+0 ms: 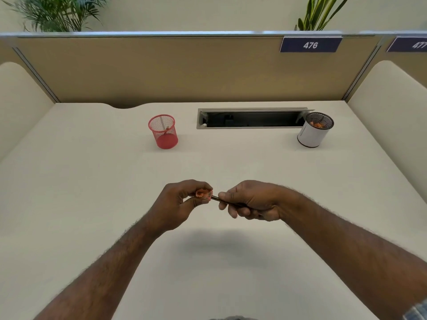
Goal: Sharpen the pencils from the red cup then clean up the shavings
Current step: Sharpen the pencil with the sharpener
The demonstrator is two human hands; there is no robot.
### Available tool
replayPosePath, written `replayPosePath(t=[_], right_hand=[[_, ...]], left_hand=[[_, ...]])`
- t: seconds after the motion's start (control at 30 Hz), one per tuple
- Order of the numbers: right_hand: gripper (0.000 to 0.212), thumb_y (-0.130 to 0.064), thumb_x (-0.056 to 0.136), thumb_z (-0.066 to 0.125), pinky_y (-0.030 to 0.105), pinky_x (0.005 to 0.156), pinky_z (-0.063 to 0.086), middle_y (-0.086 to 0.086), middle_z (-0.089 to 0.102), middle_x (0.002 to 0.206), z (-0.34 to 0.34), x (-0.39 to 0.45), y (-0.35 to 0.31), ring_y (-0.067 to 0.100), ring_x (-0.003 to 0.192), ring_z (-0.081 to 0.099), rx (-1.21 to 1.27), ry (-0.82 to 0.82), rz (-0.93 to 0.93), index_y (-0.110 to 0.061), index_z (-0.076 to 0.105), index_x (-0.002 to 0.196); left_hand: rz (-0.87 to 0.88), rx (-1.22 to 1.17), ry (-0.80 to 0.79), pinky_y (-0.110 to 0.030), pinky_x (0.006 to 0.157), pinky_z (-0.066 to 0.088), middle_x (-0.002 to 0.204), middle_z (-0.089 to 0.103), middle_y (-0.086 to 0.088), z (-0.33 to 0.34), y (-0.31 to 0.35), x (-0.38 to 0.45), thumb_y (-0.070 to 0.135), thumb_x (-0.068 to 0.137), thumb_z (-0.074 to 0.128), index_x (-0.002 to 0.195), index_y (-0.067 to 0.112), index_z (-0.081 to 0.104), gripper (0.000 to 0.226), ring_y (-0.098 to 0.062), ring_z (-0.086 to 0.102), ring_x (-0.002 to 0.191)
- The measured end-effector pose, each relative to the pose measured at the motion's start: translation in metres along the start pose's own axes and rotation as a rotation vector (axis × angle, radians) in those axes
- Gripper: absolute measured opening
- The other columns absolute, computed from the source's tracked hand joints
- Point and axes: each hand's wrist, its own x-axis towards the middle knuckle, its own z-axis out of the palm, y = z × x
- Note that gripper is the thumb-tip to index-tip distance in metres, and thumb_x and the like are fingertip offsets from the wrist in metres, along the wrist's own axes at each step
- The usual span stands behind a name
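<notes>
Above the middle of the desk, my left hand [178,202] pinches a small orange sharpener [203,194] between thumb and fingers. My right hand [250,200] grips a dark pencil [216,198], whose tip sits inside the sharpener; most of the pencil's length is hidden in my fist. The red mesh cup [163,131] stands at the back left of the desk with one pencil showing inside it. At the back right stands a white cup with a black mesh rim [314,130], holding orange shavings.
An open cable slot [251,118] runs along the back of the cream desk [92,192] between the two cups. Tan partition panels close off the back, with cream side panels left and right. A plate numbered 476 hangs on the partition.
</notes>
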Motion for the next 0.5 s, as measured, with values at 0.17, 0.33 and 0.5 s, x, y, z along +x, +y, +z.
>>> replayPosePath(t=[0.17,0.33,0.5], right_hand=[[0.025,-0.032,0.08,0.077,0.026,0.048,0.042,-0.003,0.063,0.062,0.012,-0.001,0.005,0.008,0.05,0.049,-0.432,0.385,-0.378,-0.012,0.063,0.078],[0.027,-0.038,0.088,0.062,0.033,0.045,0.042,-0.003,0.053,0.051,0.021,0.006,0.023,0.021,0.047,0.045,-0.94,0.745,-0.804,-0.016,0.06,0.073],[0.03,-0.035,0.09,0.06,0.031,0.042,0.034,0.001,0.051,0.047,0.019,0.008,0.024,0.019,0.042,0.038,-0.796,0.649,-0.814,-0.011,0.066,0.072]], left_hand=[[-0.038,-0.035,0.033,-0.016,0.08,0.05,0.094,0.072,0.012,0.002,-0.002,-0.002,0.011,0.084,0.071,0.102,0.016,0.071,0.019,-0.01,0.068,0.088],[-0.054,-0.073,0.075,-0.017,0.078,0.051,0.093,0.072,0.009,0.002,-0.001,-0.002,0.014,0.084,0.068,0.102,0.013,0.071,0.018,-0.011,0.068,0.086],[-0.059,-0.071,0.056,-0.016,0.078,0.05,0.093,0.072,0.009,0.003,0.0,-0.003,0.016,0.084,0.067,0.101,0.011,0.071,0.018,-0.01,0.067,0.086]])
